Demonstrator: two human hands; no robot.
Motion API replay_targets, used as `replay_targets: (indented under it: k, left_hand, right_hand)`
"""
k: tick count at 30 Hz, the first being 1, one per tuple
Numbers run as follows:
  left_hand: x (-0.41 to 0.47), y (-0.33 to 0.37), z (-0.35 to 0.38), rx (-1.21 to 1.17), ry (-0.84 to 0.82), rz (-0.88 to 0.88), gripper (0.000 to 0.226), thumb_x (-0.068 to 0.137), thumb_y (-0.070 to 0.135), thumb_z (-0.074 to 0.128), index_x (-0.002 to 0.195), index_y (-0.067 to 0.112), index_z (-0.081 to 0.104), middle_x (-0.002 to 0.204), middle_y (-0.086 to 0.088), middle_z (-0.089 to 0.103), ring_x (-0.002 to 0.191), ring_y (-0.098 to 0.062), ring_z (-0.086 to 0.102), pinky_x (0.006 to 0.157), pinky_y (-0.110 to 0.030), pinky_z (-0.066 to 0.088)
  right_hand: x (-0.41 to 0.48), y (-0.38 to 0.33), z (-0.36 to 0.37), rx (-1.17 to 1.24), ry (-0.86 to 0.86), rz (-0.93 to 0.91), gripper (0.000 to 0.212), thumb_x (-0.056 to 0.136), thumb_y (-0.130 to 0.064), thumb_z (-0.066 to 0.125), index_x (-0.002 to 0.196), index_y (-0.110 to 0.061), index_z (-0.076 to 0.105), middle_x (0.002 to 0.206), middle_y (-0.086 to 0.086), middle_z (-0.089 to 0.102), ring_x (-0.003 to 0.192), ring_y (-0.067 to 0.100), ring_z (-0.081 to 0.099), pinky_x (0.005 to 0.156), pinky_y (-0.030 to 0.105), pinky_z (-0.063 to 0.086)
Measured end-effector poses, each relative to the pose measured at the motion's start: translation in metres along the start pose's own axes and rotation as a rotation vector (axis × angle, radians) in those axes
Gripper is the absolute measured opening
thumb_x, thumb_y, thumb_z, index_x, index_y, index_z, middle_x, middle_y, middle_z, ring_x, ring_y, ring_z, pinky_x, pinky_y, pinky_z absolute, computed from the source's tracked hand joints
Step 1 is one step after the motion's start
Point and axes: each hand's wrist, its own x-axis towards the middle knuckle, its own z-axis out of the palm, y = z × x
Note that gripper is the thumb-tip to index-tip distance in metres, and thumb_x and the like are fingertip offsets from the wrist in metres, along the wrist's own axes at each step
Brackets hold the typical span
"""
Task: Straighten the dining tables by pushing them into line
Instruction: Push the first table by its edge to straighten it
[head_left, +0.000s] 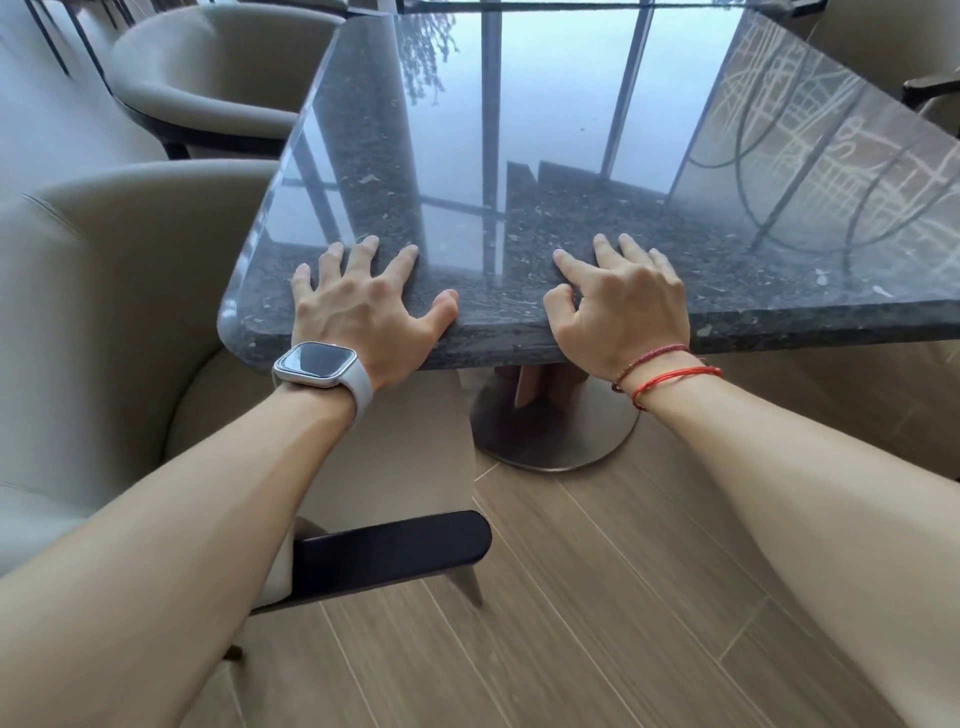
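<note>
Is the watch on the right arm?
No, the white watch is by the left hand; the right hand has red string bracelets.

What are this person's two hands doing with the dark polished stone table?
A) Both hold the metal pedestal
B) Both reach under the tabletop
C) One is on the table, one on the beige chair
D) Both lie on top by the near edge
D: the left hand and right hand both lie, fingers spread, on top of the dark polished stone table at its near edge.

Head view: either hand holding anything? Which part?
Nothing gripped: the left hand and right hand lie spread on the tabletop at its near edge, thumbs on the rim.
</note>
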Motion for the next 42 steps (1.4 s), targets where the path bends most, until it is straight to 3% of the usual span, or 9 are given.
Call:
replay_targets:
  k: [42]
  left_hand:
    - [0.044,-0.044,0.006,-0.038,0.054,0.051,0.079,0.083,0.080,0.026,0.146,0.038,0.049,0.154,-0.004,0.045,0.140,-0.032,0.038,0.115,-0.056,0.027]
  right_hand:
    - [0.028,-0.044,0.010,-0.060,-0.089,0.044,0.062,0.085,-0.044,0.031,0.135,-0.025,0.062,0.145,0.024,0.053,0.139,0.045,0.042,0.116,0.059,0.029]
